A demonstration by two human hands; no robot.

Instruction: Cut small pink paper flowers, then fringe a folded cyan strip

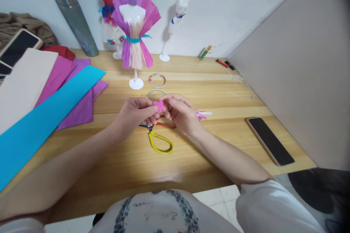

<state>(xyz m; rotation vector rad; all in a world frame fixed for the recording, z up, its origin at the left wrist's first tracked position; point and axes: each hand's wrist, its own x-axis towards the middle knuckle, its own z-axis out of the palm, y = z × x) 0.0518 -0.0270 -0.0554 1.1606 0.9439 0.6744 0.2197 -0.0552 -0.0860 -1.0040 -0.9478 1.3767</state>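
Over scissors (152, 136), left hand (133, 113) in pinch on pink flower (159, 106); right hand (182, 113) alongside, grip unclear.

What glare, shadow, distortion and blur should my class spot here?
In the head view: pale glare on the wooden table near its front edge; soft shadow on the wall left of the rightmost dress form; metallic flask leaning outward, probably wide-angle distortion; upper-right corner dark and blurred; pink flower too small for detail.

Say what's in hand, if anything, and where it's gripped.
Small pink flower, pinched near its left edge by the fingers of the left hand. The right hand is at its right edge; can't tell if it grips too.
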